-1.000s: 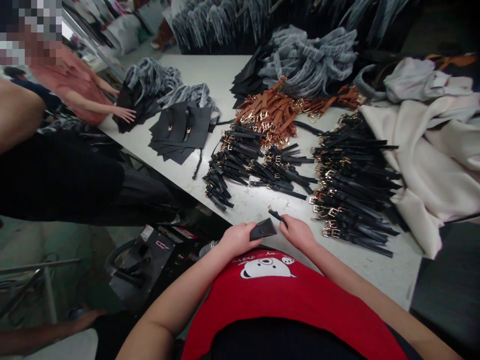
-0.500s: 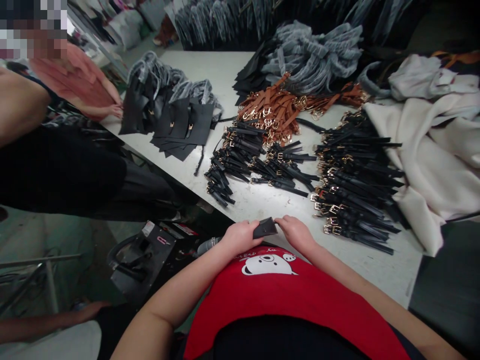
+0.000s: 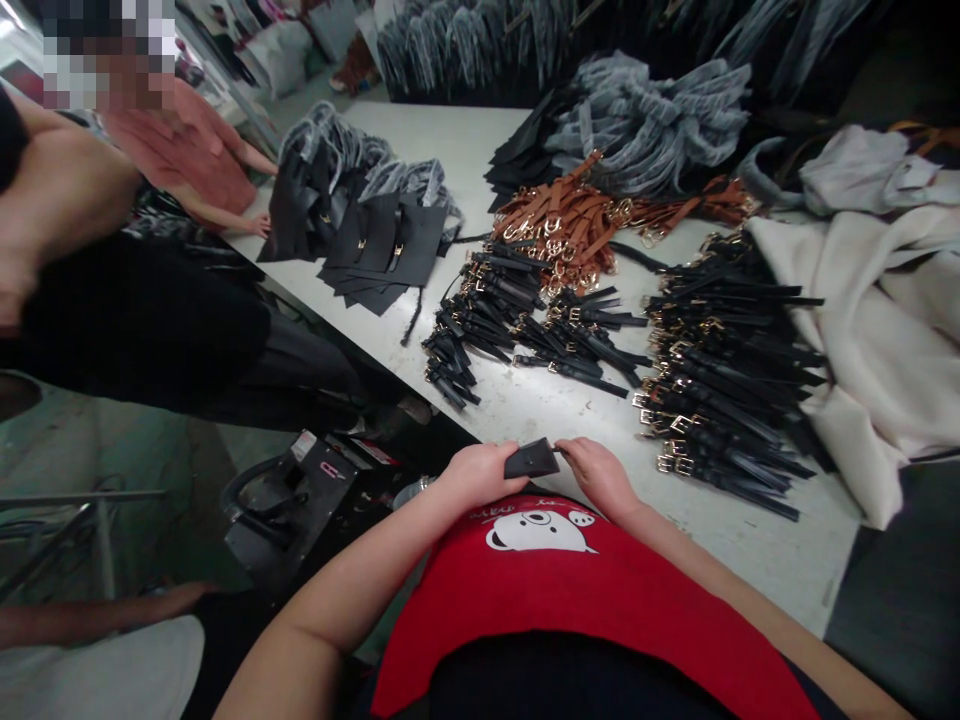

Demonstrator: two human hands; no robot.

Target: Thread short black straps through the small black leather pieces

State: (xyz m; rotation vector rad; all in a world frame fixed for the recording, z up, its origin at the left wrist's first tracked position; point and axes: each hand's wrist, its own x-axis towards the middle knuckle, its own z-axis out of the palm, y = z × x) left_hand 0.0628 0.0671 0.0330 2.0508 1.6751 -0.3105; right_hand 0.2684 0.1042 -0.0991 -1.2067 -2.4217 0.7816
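In my head view, my left fingers (image 3: pixel 511 487) clamp the black flap (image 3: pixel 532 459) at the near edge of the surface (image 3: pixel 825 540). My right fingers (image 3: pixel 574 450) have closed in on its free end, pinched on a dark tip (image 3: pixel 556 449); the buckle showing there a second ago is hidden, so tip and flap probably meet now, though I can't see contact.
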